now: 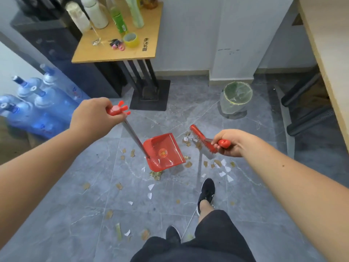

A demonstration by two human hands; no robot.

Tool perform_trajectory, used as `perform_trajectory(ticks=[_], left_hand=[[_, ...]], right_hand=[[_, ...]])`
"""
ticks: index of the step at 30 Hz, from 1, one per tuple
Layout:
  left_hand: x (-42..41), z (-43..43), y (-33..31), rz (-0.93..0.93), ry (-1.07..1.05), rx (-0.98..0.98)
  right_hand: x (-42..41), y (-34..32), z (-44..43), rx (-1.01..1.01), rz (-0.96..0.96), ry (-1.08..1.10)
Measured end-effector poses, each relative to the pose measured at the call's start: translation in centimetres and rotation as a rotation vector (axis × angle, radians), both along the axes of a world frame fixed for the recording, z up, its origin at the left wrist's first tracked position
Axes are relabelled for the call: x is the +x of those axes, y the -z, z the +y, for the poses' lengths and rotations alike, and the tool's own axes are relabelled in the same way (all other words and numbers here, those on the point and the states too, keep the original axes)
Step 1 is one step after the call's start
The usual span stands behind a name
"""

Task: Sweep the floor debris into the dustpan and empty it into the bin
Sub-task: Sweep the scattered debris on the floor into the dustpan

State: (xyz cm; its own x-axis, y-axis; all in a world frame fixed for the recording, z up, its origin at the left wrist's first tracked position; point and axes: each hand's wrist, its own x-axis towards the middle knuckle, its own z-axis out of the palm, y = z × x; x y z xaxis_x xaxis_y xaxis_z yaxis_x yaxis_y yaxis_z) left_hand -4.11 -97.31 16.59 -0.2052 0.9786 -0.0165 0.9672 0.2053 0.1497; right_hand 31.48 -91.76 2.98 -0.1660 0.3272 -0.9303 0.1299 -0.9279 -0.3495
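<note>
My left hand (90, 118) grips the red top of a long metal handle that runs down to a red dustpan (162, 152) resting on the grey tiled floor. My right hand (229, 142) holds the red knob end of a broom (202, 141), whose red head lies just right of the pan. Brown and white paper scraps (221, 167) lie scattered around the pan, near my black shoe (206, 193) and across the near floor. A small pile of brown bits (155, 174) sits at the pan's front lip. A bin lined with a clear bag (237, 97) stands at the back right by the wall.
A wooden side table (117, 52) with bottles and a tape roll stands at the back left on a black base (149, 97). Blue water jugs (37, 108) crowd the left. A black chair base (309, 114) and a desk edge (324, 59) are on the right.
</note>
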Motion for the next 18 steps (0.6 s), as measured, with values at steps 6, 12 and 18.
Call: perform_trajectory(ticks=[6, 12, 18], left_hand=[[-2.6, -9.4, 1.7, -0.041, 0.044, 0.021], [-3.4, -15.1, 2.6, -0.069, 0.012, -0.005], [-2.3, -18.0, 3.9, -0.069, 0.026, -0.052]], right_hand=[[-3.3, 1.2, -8.7, 0.083, -0.033, 0.073], [-3.8, 0.6, -14.3, 0.101, -0.006, 0.136], [-1.3, 0.5, -17.4, 0.100, -0.019, 0.136]])
